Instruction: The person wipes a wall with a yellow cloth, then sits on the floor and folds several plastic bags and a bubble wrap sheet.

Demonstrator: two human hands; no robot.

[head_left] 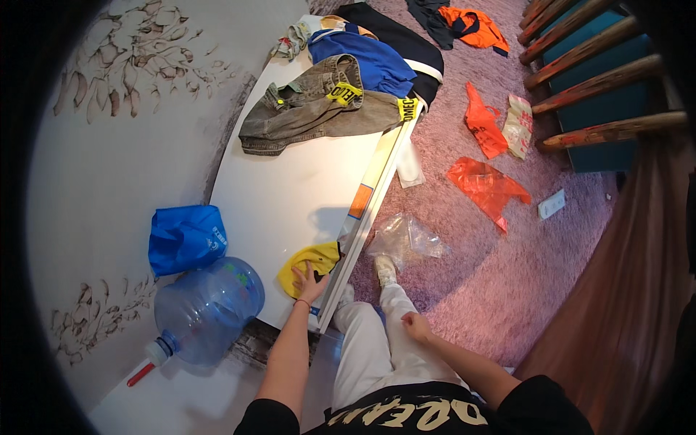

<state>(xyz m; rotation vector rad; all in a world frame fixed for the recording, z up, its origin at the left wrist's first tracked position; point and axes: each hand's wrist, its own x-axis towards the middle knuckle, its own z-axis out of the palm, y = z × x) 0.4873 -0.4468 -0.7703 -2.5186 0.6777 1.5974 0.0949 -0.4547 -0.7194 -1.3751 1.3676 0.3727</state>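
My left hand (311,283) lies with its fingers spread on a yellow fabric item (321,254) with dark edging. This item rests on the near end of a long white surface (283,201) with a pale rim; part of it is hidden under my hand. Over my thigh, my right hand (417,327) is loosely curled, and nothing shows in it. Farther along the same surface lie grey-brown denim pants (321,117) with yellow lettered bands. Beyond them is a heap of blue clothing (359,57), next to a black item with a white stripe (429,60).
At left, a large clear-blue water bottle (209,310) lies on its side beside a blue bag (187,239). Orange-red plastic bags (486,187) and a clear plastic bag (408,239) lie on the pink carpet (473,304). Wooden rails (598,87) and a brown curtain (609,304) border the right.
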